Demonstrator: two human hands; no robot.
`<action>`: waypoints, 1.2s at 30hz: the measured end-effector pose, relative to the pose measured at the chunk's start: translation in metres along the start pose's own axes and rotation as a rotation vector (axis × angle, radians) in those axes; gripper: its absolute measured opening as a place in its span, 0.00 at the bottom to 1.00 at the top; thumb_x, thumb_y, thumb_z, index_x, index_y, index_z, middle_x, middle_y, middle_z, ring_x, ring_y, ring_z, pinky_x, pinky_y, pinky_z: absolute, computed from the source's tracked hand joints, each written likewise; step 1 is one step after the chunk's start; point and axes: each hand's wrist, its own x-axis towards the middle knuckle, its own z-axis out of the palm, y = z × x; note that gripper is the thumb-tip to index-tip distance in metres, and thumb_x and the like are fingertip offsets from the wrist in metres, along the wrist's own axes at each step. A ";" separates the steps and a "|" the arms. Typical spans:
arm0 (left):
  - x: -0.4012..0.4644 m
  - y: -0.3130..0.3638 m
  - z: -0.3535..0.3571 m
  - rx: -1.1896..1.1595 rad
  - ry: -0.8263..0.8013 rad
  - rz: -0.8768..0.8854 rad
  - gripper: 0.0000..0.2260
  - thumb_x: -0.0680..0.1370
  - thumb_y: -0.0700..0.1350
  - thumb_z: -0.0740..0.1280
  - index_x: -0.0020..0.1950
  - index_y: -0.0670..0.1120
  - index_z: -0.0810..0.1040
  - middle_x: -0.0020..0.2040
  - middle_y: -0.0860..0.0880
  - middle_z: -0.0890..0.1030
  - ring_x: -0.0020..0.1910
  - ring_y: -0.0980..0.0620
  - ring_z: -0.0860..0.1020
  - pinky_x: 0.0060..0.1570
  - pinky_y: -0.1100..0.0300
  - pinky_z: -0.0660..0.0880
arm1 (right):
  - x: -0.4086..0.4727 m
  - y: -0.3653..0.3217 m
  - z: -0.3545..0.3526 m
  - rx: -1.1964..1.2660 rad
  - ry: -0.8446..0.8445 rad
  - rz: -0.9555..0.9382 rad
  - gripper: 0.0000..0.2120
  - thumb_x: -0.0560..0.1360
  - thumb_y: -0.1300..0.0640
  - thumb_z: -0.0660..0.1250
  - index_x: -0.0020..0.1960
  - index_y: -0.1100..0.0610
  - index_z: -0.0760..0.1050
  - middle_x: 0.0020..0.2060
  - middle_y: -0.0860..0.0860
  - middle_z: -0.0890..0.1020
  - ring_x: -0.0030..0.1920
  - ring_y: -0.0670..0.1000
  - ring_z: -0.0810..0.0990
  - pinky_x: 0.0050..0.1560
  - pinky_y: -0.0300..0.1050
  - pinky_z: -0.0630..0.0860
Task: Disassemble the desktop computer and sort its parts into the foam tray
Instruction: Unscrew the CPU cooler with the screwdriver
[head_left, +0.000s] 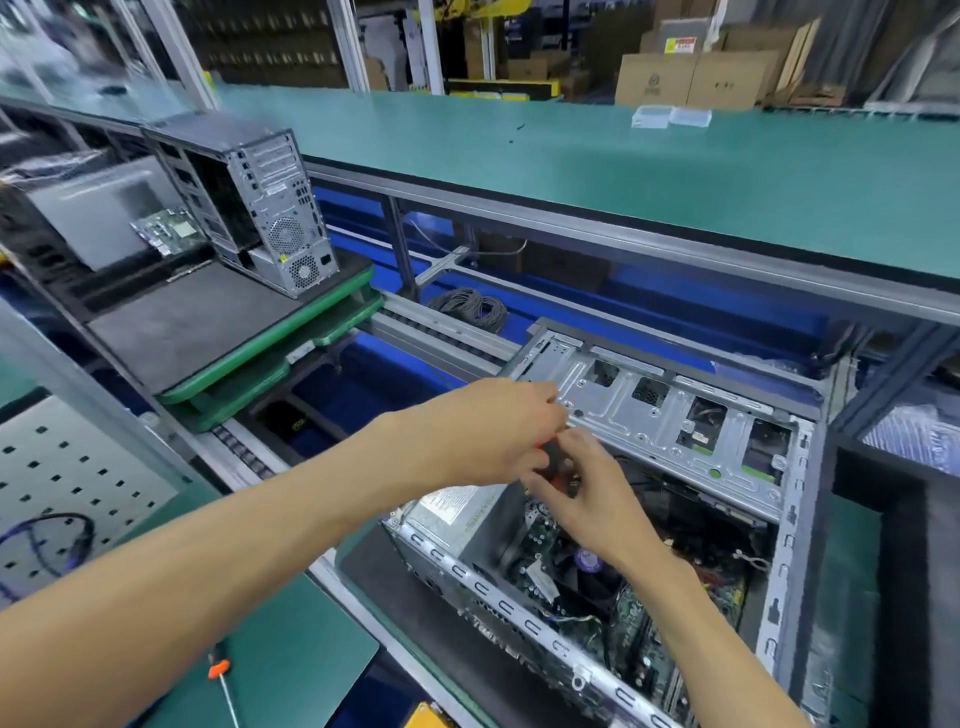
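An open desktop computer case (675, 426) lies on its side on a black pad, its motherboard (639, 618) and power supply (457, 514) exposed. Both hands meet over the near-left corner of the silver drive cage. My left hand (483, 431) has its fingers curled around a small dark tool with a bit of orange showing. My right hand (587, 499) pinches the same dark object from below. What the tool's tip touches is hidden by the fingers.
A second tower (260, 202) stands upright on a green-edged pallet (291, 332) at the left. An orange-handled screwdriver (221, 675) lies on the green mat near me. A coiled cable (472, 306) sits under the raised green shelf (623, 171). A pegboard (67, 483) is far left.
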 end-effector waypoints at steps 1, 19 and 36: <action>0.001 -0.003 0.001 0.021 0.013 -0.046 0.13 0.83 0.52 0.60 0.56 0.43 0.75 0.52 0.47 0.75 0.46 0.46 0.78 0.44 0.51 0.75 | 0.000 -0.001 0.000 -0.008 0.030 0.018 0.07 0.73 0.44 0.70 0.48 0.35 0.74 0.44 0.39 0.72 0.41 0.45 0.73 0.41 0.33 0.68; -0.002 0.009 -0.003 0.300 0.113 -0.002 0.25 0.80 0.49 0.38 0.62 0.46 0.72 0.41 0.46 0.71 0.34 0.47 0.71 0.30 0.57 0.61 | -0.001 -0.009 0.005 0.046 0.011 0.050 0.04 0.75 0.49 0.73 0.48 0.42 0.81 0.45 0.45 0.78 0.45 0.47 0.78 0.44 0.40 0.71; 0.006 -0.016 0.004 -0.002 0.090 0.174 0.13 0.82 0.50 0.61 0.64 0.47 0.72 0.58 0.49 0.72 0.48 0.49 0.77 0.46 0.53 0.75 | 0.007 -0.011 -0.006 0.047 -0.035 0.204 0.14 0.75 0.53 0.70 0.35 0.38 0.73 0.27 0.41 0.71 0.29 0.43 0.65 0.32 0.37 0.63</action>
